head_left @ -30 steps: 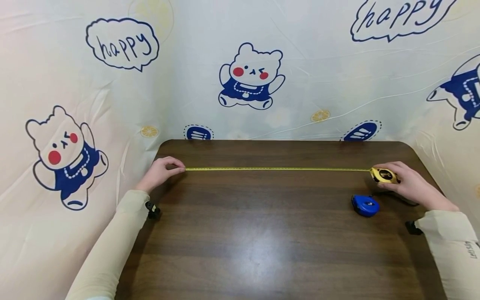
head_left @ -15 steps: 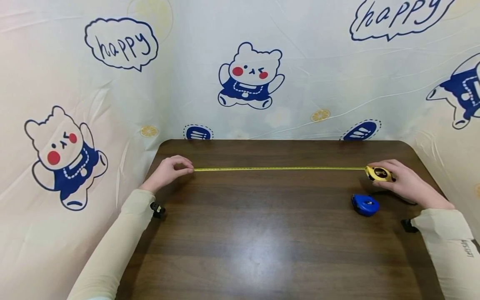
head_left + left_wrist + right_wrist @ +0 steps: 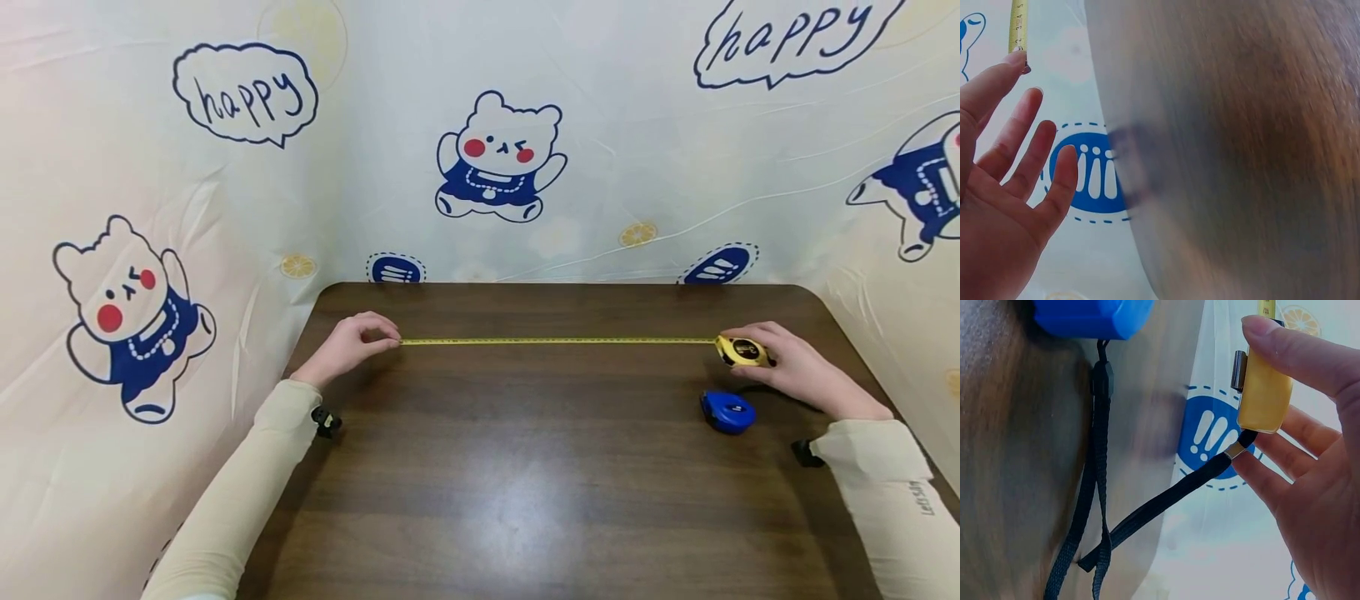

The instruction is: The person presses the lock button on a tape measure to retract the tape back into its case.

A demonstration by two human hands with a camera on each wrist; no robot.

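Note:
My right hand (image 3: 798,371) grips a yellow tape measure (image 3: 744,352) by its case, thumb on one side and fingers on the other. From it a yellow blade (image 3: 555,341) runs in a nearly straight line above the table to my left hand (image 3: 347,346). There, thumb and index finger pinch the blade's end, while the other fingers spread apart in the left wrist view. A blue tape measure (image 3: 728,412) lies on the table just nearer than the right hand. Black wrist straps (image 3: 1166,497) hang from the yellow case and trail from the blue one.
The brown wooden table (image 3: 510,467) has rounded far corners. Printed fabric (image 3: 637,150) with cartoon bears surrounds it at the back and both sides. A black wrist camera (image 3: 326,422) is worn at the left cuff, another (image 3: 807,454) at the right.
Both hands have come closer together, the left moving right and the right moving left. The stretch of blade between them has become shorter. The blue tape measure stays in place.

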